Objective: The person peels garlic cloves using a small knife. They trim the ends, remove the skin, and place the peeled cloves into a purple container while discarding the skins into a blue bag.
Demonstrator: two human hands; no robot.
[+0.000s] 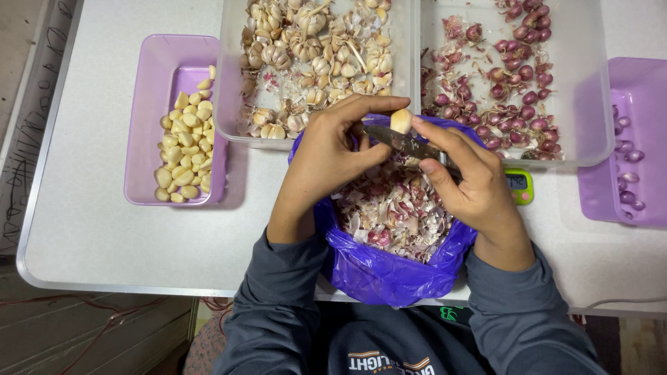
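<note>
Looking down from my head, my left hand (326,156) pinches a garlic clove (401,120) between thumb and fingertips, closed tight on it. My right hand (469,184) is wrapped around a knife (406,144), fingers clamped on the handle, the blade lying just under the clove and touching it. Both hands hang over a blue plastic bag (379,274) full of papery peels (392,208), near the table's near edge. Far from me stand two clear tubs: the left one (229,83) holds unpeeled garlic, the right one (590,90) small red shallots. At far left a purple tray (142,139) holds peeled cloves (186,149); another purple tray (636,90) sits at right.
</note>
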